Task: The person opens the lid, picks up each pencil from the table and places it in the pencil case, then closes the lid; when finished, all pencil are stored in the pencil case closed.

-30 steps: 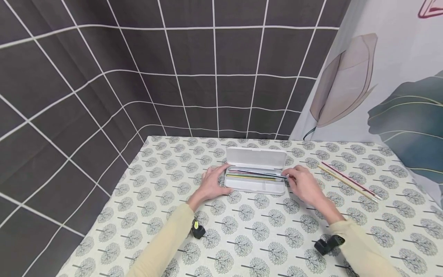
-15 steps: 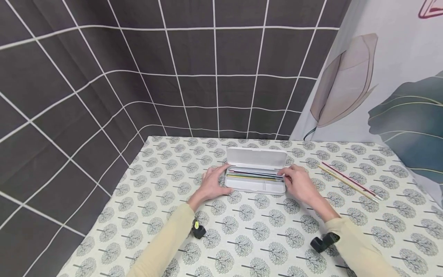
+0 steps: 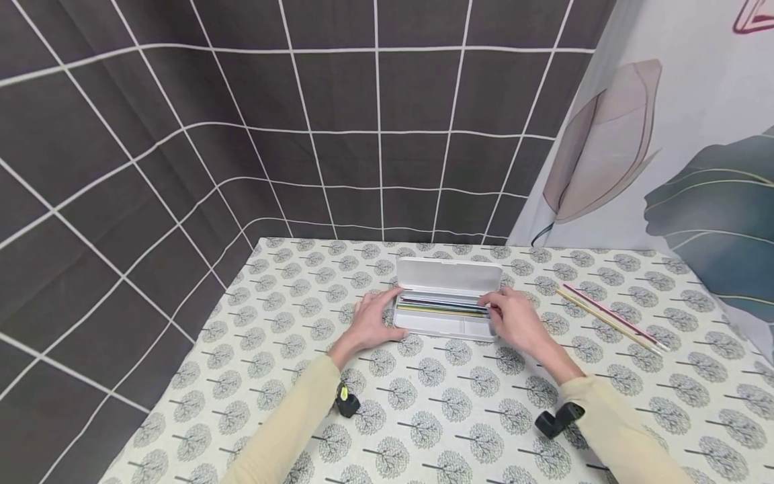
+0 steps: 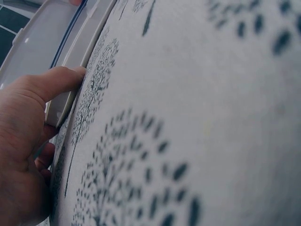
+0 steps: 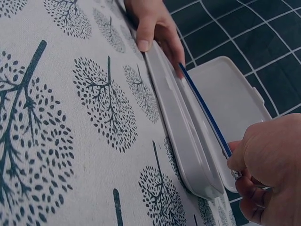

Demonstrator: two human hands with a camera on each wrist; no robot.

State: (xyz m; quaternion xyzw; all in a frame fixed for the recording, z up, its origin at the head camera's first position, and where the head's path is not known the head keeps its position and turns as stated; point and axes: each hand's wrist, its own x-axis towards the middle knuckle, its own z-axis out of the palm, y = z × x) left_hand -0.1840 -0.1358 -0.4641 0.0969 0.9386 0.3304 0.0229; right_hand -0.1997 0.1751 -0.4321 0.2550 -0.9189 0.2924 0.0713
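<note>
A white pencil case [image 3: 429,323] lies on the table with its lid [image 3: 449,274] raised at the back. Several coloured pencils [image 3: 441,308] lie lengthwise in it. My left hand [image 3: 369,321] grips the case's left end, thumb at the front edge and fingers toward the back corner. Over the right end, my right hand [image 3: 515,316] pinches one end of a blue pencil [image 5: 204,107], clearest in the right wrist view. That pencil runs along the case toward the left hand [image 5: 151,21]. The right fingertips partly hide the pencils' right ends in the head view.
A yellow pencil [image 3: 595,314] and a dark red pencil [image 3: 623,318] lie side by side on the cloth to the right. The tree-print tablecloth [image 3: 423,430] covers the table. A dark grid curtain [image 3: 338,158] hangs behind and to the left.
My right hand has moved left over the case's right end, bringing the pinched pencil further in and more level with the others. The left hand and case have stayed put.
</note>
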